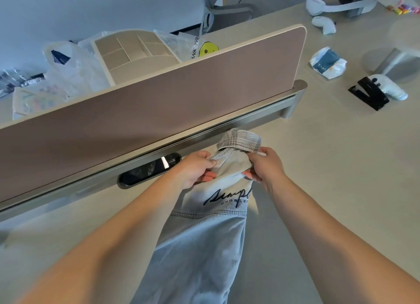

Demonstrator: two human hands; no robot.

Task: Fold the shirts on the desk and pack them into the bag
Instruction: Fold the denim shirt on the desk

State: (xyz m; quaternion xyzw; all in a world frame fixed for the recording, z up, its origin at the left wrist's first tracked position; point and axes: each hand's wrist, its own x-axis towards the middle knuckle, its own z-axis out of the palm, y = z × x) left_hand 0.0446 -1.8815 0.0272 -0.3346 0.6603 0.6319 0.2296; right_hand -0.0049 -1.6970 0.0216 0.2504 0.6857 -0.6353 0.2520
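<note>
Gripping the pale denim shirt [202,247] near its collar, our left hand [195,169], fingers curled round the cloth's left edge, shirt running from between both hands down toward us over the desk [329,167], our right hand [267,167] pinching the right edge, fingers curled.
</note>
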